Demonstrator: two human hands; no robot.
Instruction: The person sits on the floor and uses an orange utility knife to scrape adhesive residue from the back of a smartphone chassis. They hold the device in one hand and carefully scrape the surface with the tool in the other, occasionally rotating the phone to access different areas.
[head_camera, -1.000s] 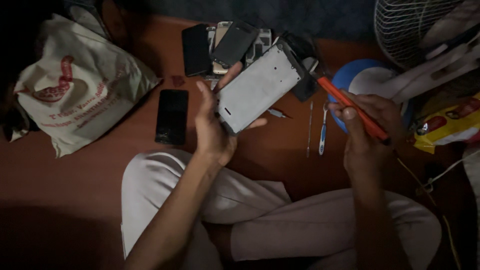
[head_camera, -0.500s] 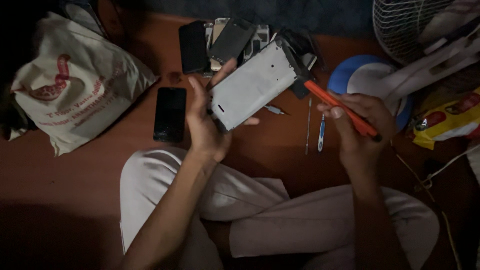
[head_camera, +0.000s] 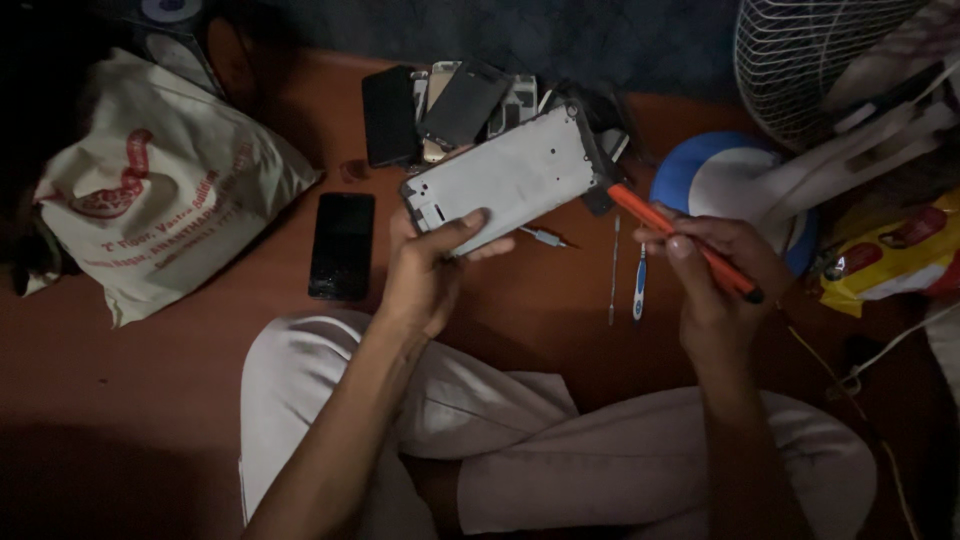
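My left hand (head_camera: 432, 262) grips a pale grey phone frame (head_camera: 505, 177) by its lower end, tilted up to the right above the floor. My right hand (head_camera: 712, 268) holds an orange-handled tool (head_camera: 680, 238) like a pen, and its dark tip meets the frame's upper right corner. A black phone (head_camera: 341, 245) lies flat on the reddish floor just left of my left hand. Two thin tools (head_camera: 627, 270) lie on the floor between my hands.
A pile of dark phones and screens (head_camera: 455, 105) sits behind the frame. A cream printed bag (head_camera: 160, 195) lies at left. A white fan with a blue base (head_camera: 745, 180) stands at right, beside a yellow packet (head_camera: 885, 255). My crossed legs in light trousers (head_camera: 520, 430) fill the foreground.
The phone frame and both hands keep nearly the same pose. The view has shifted slightly, and the orange tool's tip stays at the frame's corner.
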